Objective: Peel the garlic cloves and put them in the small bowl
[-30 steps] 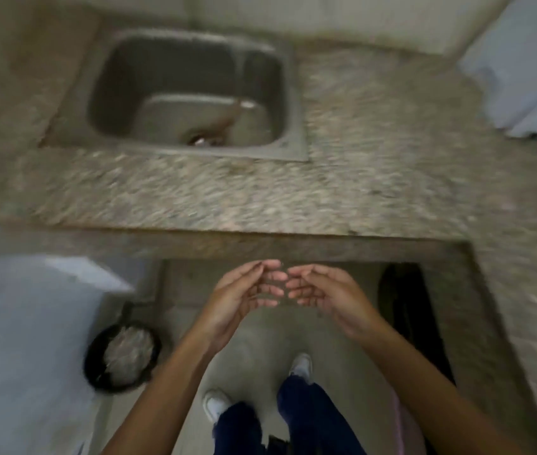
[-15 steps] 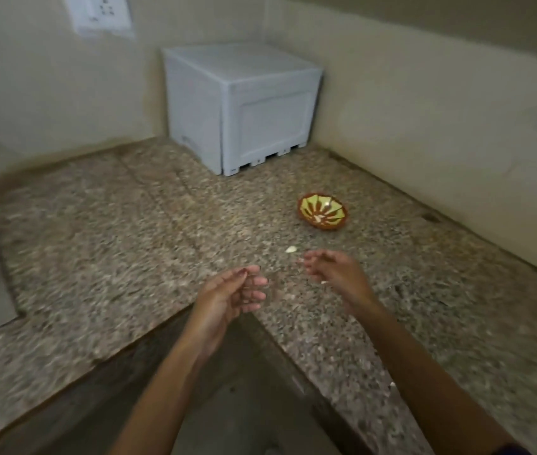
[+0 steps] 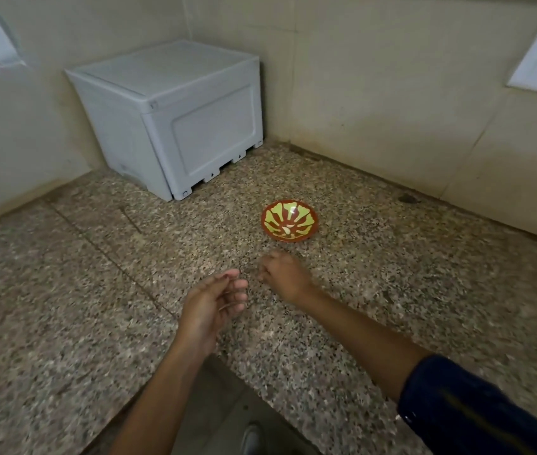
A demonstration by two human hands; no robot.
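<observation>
I see the counter (image 3: 63,323) bare of loose cloves; the bowl (image 3: 290,221) sits just beyond my right hand (image 3: 285,274), fingers curled down, contents hidden. Left hand (image 3: 211,302) loosely curled, empty. I'd pinch low, then lift.

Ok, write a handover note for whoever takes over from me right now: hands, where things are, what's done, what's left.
Left hand: over the granite counter, fingers loosely curled, nothing visible in it.
Right hand: knuckles up, low over the counter just short of the small bowl; whether its grip holds a clove is hidden.
Bowl: patterned, on the counter near the corner, with at least one pale piece inside, probably a peeled clove.
No loose garlic in view.
Left: check the right hand, finish any remaining cloves.
</observation>
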